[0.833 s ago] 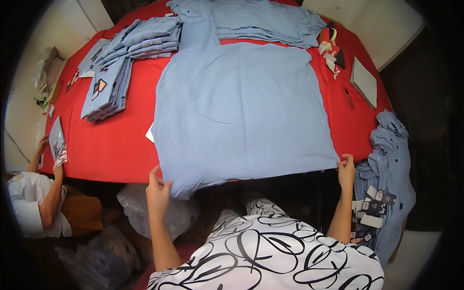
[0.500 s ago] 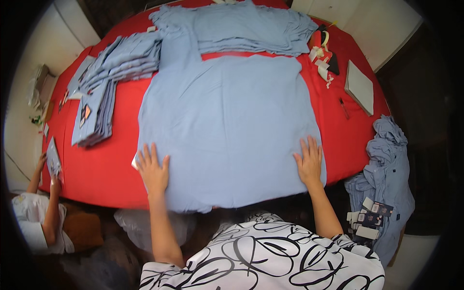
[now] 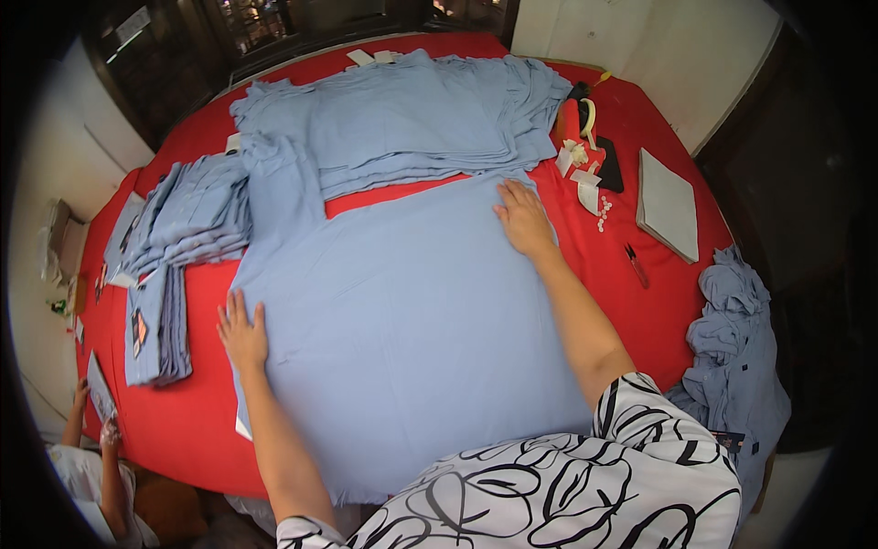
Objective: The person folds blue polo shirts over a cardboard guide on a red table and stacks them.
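A light blue garment [image 3: 402, 311] lies spread flat on the red table [image 3: 183, 421] in front of me. My left hand [image 3: 241, 334] presses palm-down on its left edge, fingers apart. My right hand [image 3: 524, 217] lies flat on its upper right corner, arm stretched far forward. Neither hand holds anything.
A pile of flat blue garments [image 3: 412, 119] lies at the back. Folded stacks [image 3: 187, 220] sit at the left. A tape dispenser [image 3: 574, 123], white tags, small scissors [image 3: 637, 265] and a grey board [image 3: 668, 203] are at the right. Crumpled blue clothes [image 3: 736, 348] hang off the right edge. Another person [image 3: 101, 457] sits lower left.
Both hands have slid from the garment's near hem up over the cloth; the right hand went furthest, to the far right corner. My head has leaned forward over the table.
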Motion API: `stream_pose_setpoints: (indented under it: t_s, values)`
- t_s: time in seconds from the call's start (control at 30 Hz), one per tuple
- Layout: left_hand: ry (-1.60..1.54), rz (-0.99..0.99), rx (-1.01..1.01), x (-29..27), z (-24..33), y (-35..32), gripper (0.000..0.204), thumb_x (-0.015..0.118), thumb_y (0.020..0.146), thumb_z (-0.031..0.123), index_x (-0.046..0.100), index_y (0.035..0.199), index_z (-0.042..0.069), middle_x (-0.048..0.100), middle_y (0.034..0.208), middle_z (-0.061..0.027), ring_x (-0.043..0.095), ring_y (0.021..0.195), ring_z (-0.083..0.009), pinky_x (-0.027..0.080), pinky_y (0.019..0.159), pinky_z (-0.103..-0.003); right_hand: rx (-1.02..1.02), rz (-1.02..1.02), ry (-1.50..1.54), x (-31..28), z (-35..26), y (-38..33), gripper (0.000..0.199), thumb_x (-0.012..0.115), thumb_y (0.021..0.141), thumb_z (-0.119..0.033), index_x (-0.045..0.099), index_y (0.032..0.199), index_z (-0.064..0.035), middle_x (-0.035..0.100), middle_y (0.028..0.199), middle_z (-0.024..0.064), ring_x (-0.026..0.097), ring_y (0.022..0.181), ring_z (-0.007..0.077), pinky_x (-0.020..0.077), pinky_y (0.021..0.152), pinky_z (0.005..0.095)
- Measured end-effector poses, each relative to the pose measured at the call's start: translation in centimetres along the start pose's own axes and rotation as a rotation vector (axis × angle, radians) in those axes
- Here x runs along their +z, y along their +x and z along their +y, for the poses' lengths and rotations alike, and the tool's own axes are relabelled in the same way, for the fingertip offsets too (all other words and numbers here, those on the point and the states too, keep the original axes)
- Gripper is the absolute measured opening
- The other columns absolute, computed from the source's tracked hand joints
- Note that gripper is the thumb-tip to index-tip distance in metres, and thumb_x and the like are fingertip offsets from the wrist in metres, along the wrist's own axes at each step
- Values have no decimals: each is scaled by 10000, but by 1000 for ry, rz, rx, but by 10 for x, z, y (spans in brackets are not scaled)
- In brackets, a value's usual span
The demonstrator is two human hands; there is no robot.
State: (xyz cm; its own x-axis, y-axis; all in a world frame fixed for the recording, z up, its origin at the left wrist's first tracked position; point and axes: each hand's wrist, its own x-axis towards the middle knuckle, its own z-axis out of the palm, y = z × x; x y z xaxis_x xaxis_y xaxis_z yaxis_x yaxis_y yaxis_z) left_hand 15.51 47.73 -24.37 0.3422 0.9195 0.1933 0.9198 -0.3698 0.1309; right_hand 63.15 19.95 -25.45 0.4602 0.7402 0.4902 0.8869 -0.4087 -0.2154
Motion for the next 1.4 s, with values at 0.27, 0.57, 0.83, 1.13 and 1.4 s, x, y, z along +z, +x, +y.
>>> stream_pose_setpoints:
  t_s: [0.27, 0.57, 0.83, 1.13, 1.4]
  values:
    - [-23, 2, 26, 12, -14, 2, 604, 489, 976, 444, 369, 1507, 183, 296, 1591, -13, 199, 1483, -292, 140, 1194, -482, 124, -99, 55, -19, -3, 5, 539, 600, 931, -366, 497, 1404, -129, 403, 1499, 159, 343, 1403, 340, 222, 1175, 485]
    - [-11, 95, 37, -6, -35, -12, 616, 544, 946, 453, 431, 1471, 152, 380, 1546, -53, 284, 1445, -307, 178, 1177, -493, 948, 171, -531, -78, 222, -13, 769, 477, 911, -608, 312, 1524, -174, 265, 1570, 203, 288, 1416, 428, 246, 1114, 623]
    - [14, 141, -39, -21, -26, -25, 613, 542, 937, 462, 437, 1463, 164, 344, 1559, -79, 262, 1452, -317, 174, 1190, -492, 797, -246, 610, -56, 323, -71, 712, 487, 984, -397, 310, 1453, 109, 346, 1515, 264, 366, 1399, 316, 309, 1130, 381]
    - [-385, -151, -298, -39, -94, -10, 335, 715, 817, 264, 631, 1050, 38, 664, 1030, -111, 632, 954, -276, 496, 826, -423, 477, -8, -102, -232, 249, -36, 428, 450, 994, -168, 492, 1352, 63, 559, 1331, 250, 548, 1227, 357, 414, 1020, 375]
    - [-767, 90, -379, -20, -110, -7, 303, 788, 755, 128, 638, 997, 24, 712, 947, -119, 681, 905, -256, 523, 798, -378, -69, -228, 1247, -301, -126, -17, 359, 506, 978, -77, 489, 1312, 51, 582, 1238, 116, 562, 1136, 175, 429, 985, 318]
